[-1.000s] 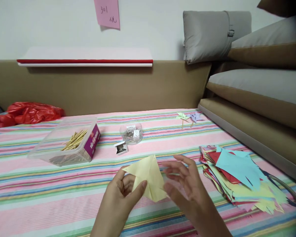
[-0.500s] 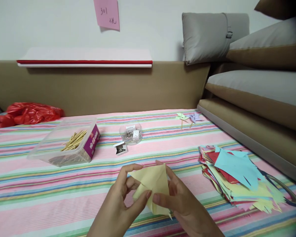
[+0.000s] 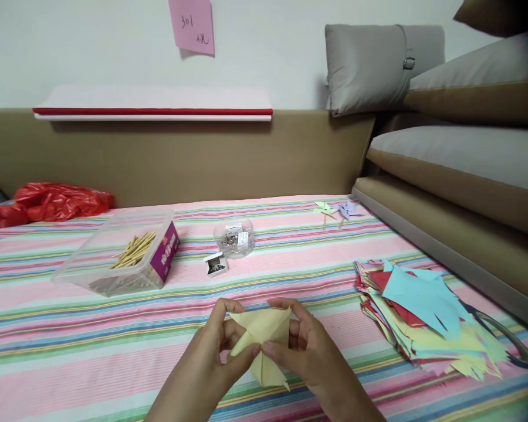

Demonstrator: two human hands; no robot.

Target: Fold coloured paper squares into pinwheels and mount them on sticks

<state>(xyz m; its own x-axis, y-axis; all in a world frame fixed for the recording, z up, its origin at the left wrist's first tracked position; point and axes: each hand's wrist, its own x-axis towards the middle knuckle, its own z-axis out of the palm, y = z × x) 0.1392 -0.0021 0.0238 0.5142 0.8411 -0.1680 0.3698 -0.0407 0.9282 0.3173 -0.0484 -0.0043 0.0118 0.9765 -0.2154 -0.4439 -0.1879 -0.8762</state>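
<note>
My left hand [image 3: 222, 346] and right hand [image 3: 305, 346] pinch yellow paper [image 3: 264, 322], thumb tips close together at its middle, other fingers curled behind. Paper in front of me, over striped cloth [image 3: 92, 357]. Well right, coloured paper stack [image 3: 422, 299]. Farther, small white box [image 3: 215, 265] near clear dish [image 3: 237, 249]. Beyond, two pinwheels [image 3: 324, 207].

The left hand [image 3: 217, 346] and right hand [image 3: 310, 351] pinch a yellow paper [image 3: 264, 321] above a striped cloth [image 3: 92, 363], between a box [image 3: 167, 252] of sticks [image 3: 135, 250] and a pile of coloured paper [image 3: 426, 305].
</note>
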